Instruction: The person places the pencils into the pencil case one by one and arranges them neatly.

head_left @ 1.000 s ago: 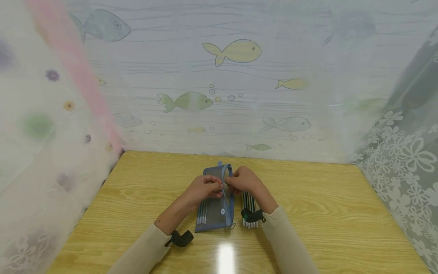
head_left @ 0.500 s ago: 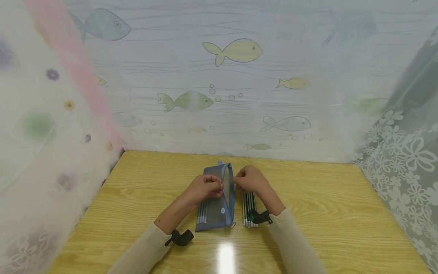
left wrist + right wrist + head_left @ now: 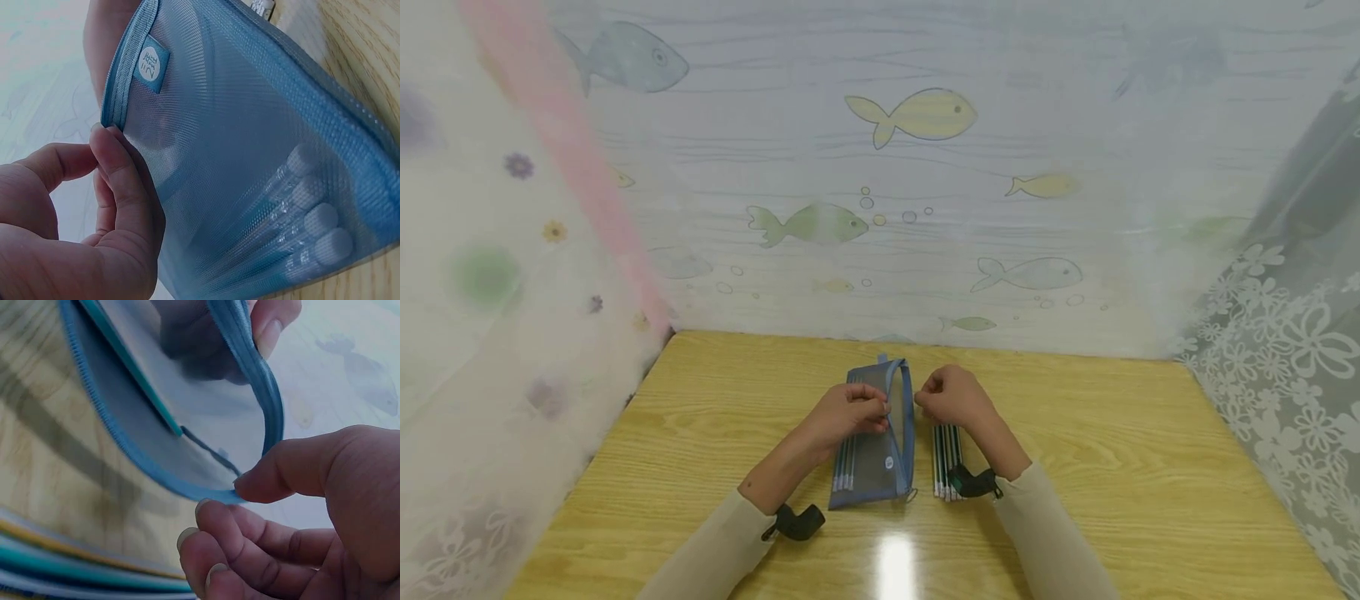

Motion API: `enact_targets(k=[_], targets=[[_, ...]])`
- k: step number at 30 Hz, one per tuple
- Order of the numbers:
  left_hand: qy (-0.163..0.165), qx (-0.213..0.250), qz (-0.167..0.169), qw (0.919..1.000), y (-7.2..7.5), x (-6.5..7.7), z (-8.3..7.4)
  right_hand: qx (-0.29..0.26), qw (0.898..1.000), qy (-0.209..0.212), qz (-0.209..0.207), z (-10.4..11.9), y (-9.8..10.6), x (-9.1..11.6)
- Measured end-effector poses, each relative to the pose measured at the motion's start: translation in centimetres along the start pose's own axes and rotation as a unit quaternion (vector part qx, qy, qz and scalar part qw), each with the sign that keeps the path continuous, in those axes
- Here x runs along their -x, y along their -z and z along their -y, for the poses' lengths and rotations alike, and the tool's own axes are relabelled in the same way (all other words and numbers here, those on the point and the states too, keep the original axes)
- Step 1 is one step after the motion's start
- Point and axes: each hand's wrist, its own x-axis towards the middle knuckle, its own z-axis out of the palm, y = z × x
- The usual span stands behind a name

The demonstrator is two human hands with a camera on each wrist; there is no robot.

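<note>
A blue mesh zipper pouch (image 3: 868, 450) lies on the table with its zipped side gaping open. My left hand (image 3: 850, 410) pinches the near-left zipper edge (image 3: 115, 100) between thumb and fingertips. Through the mesh show several pencils (image 3: 312, 219) with white eraser ends. My right hand (image 3: 953, 395) is just right of the pouch's other rim (image 3: 119, 434), thumb and fingers loosely bent with a gap between them. In the right wrist view, the rim passes behind the thumb; I see no grip on it. Below that hand lies a row of striped pencils (image 3: 946, 454), partly hidden by the wrist camera.
The wood-grain table (image 3: 1135, 475) reaches back to a fish-printed curtain (image 3: 910, 167). A flowered curtain (image 3: 1285, 400) hangs at the right side. Black wrist cameras (image 3: 799, 523) sit on both wrists. A metal zipper pull (image 3: 912, 495) hangs at the pouch's near corner.
My right hand has drawn back from the pouch's opening to just outside its right rim, moving rightward. My left hand keeps its pinch, and the pouch stays in place.
</note>
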Motion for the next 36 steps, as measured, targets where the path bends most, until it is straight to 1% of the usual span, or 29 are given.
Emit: enact_targets(k=[6,14,20,28,36], targets=[[0.004,0.006,-0.006,1.0000,-0.2,0.0,0.0,0.015,1.000,0.012,-0.013,-1.4,0.5,0.7],[0.006,0.004,-0.003,1.0000,-0.3,-0.1,0.1,0.054,0.998,-0.009,-0.027,-3.6,1.8,1.7],[0.009,0.000,-0.004,1.0000,-0.2,-0.2,0.2,0.073,0.997,-0.024,-0.020,-5.0,2.2,1.5],[0.008,-0.001,-0.004,1.0000,-0.2,-0.2,0.4,0.081,0.996,-0.044,-0.004,-5.4,2.3,1.3],[0.004,0.004,0.002,1.0000,-0.1,-0.2,0.3,0.095,0.993,-0.062,-0.004,-5.3,2.0,1.4]])
